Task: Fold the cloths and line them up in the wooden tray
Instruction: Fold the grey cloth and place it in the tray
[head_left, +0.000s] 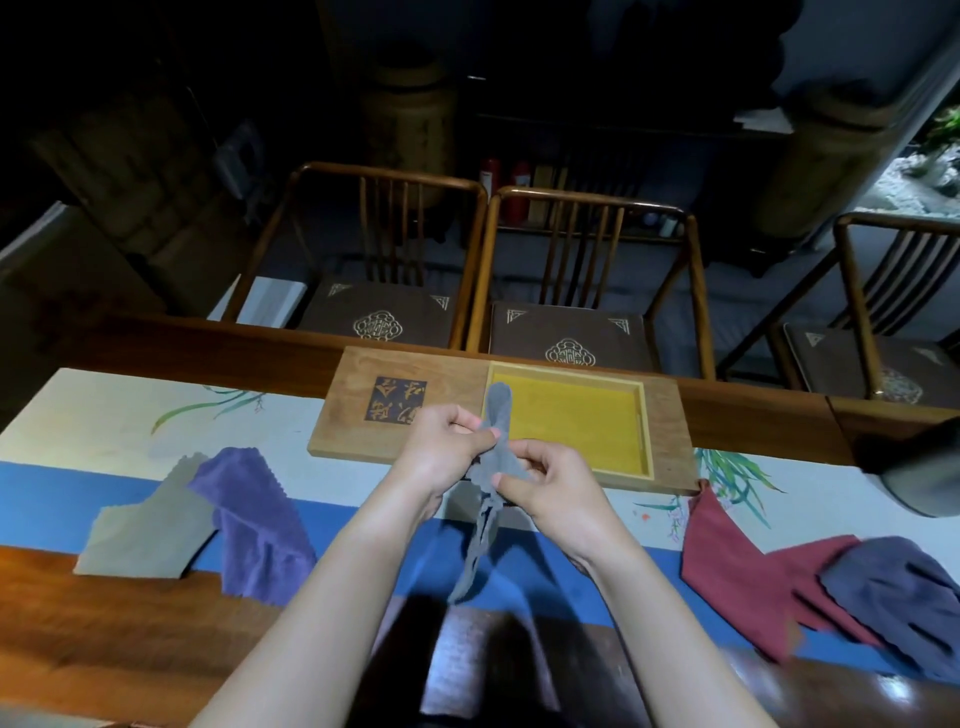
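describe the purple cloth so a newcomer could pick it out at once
Start at the wooden tray with the yellow recess at the table's far edge, then look left and nearer along the painted runner. The purple cloth lies crumpled there, overlapping a flat grey cloth; it is the only purple, fuzzy-textured one.

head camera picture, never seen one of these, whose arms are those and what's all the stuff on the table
There is no machine here. The camera sits on a person's head and looks forward and down, so the two bare arms reaching in from the bottom are the wearer's own. The left hand and right hand both pinch a crumpled grey cloth that hangs down between them, not yet folded. Behind it lies the wooden tray with a yellow lining, no cloth in it. On the table's left lie a tan cloth and a purple cloth; on the right, a red cloth and a dark blue-grey cloth. Wooden chairs stand behind the table.
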